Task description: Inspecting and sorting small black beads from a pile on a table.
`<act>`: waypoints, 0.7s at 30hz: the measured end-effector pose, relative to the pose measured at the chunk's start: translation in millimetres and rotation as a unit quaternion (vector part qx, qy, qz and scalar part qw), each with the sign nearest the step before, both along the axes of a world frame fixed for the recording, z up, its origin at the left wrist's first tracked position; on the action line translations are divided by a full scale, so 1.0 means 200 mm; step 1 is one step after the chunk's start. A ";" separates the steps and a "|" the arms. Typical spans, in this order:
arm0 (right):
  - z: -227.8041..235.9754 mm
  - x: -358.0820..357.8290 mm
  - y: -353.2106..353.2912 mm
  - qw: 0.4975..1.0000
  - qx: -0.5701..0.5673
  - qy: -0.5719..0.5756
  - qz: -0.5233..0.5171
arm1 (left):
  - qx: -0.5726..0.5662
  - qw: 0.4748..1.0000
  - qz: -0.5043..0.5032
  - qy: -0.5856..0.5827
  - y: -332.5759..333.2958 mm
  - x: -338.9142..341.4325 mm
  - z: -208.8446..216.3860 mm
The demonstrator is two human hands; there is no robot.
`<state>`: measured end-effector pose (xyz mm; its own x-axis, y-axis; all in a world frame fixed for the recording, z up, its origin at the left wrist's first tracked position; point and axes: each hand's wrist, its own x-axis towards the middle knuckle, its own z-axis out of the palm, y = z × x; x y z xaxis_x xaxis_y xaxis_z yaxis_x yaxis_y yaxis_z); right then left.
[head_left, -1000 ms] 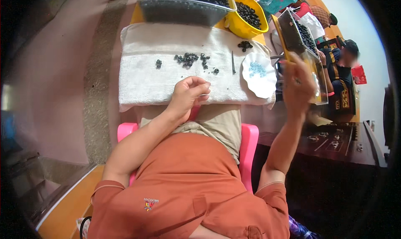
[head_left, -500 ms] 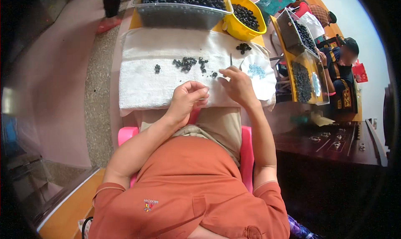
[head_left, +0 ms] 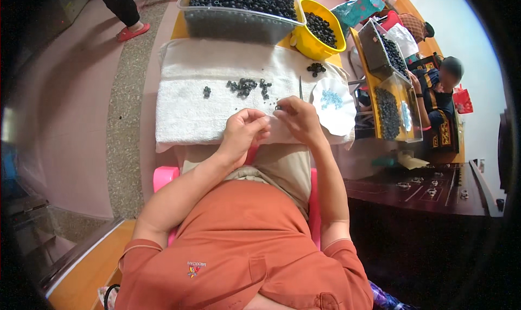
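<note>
1. Fingers, left hand (head_left: 247, 133): thumb and forefinger tips drawn together; whether something tiny sits between them, I cannot tell from here.
2. Right hand (head_left: 298, 117): thumb and forefinger closed on a small black ring (head_left: 278, 107), over the white towel (head_left: 190, 120), right of its middle, toward the near edge.
3. Handling, judged: ring light, stiff, probably smooth enough to slip or roll; best hold is a fingertip pinch on its outer rim.
4. Surface: loose black pieces (head_left: 242, 87) past the middle; another cluster (head_left: 316, 69) near the far right corner. Along the right edge, a white scalloped plate (head_left: 339, 123) with pale blue bits (head_left: 331, 99); beside it, a thin dark tool (head_left: 300, 86).
5. Beyond the far edge: clear bin (head_left: 233, 25) and yellow basket (head_left: 312, 48), both holding black pieces.
6. Room: co-worker (head_left: 434, 98) seated at right; passer-by's red shoe (head_left: 133, 32), far left.
</note>
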<state>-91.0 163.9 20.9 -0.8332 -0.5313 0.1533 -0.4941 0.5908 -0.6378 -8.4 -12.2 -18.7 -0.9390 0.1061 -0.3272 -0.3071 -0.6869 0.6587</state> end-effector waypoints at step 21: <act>0.04 0.15 -0.01 0.977 -0.159 -0.027 0.138 | -0.004 0.995 -0.060 0.077 -0.01 0.00 0.05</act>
